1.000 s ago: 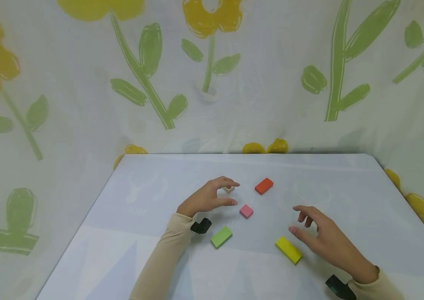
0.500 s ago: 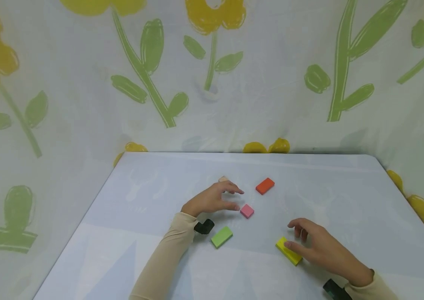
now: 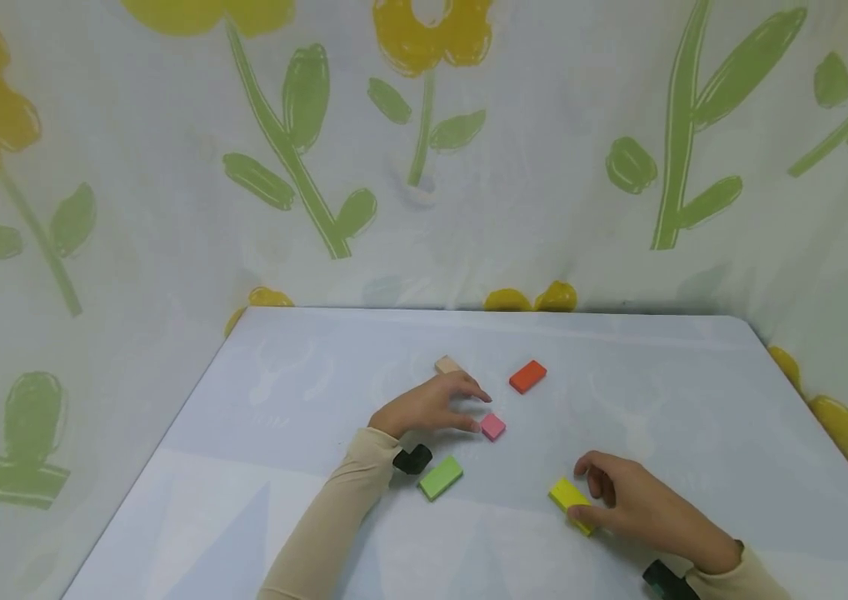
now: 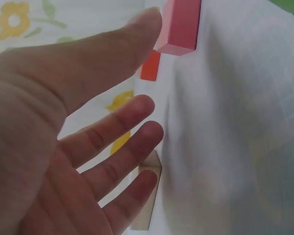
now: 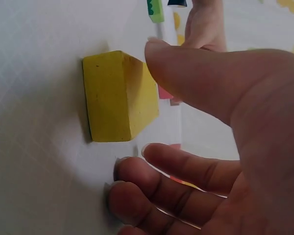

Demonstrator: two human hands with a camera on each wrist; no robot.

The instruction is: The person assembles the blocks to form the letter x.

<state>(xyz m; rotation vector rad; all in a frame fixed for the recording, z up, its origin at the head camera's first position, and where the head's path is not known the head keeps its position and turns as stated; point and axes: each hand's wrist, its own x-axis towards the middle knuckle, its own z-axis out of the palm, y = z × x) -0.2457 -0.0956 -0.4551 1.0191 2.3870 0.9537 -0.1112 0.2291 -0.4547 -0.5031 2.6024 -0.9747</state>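
My left hand (image 3: 431, 406) hovers just left of a small pink block (image 3: 493, 427), its thumb tip close by the near-left side. In the left wrist view the fingers (image 4: 122, 149) stand apart from the pink block (image 4: 180, 27), holding nothing. Over a yellow block (image 3: 571, 503) reaches my right hand (image 3: 641, 507), thumb at its near side and fingers beyond its far side. From the right wrist view, a gap shows between the fingers (image 5: 137, 171) and the yellow block (image 5: 108, 98). The thumb overlaps the block's edge; whether it touches cannot be told.
A green block (image 3: 441, 477) lies near the left wrist. Behind the left hand is a plain wooden block (image 3: 446, 365), partly hidden. An orange-red block (image 3: 527, 377) lies farther back on the white table (image 3: 304, 358). A flower-patterned curtain (image 3: 529, 183) hangs behind.
My right hand has come down and left, over the yellow block. The left hand has shifted right and nearer, towards the pink block, leaving more of the wooden block in sight.
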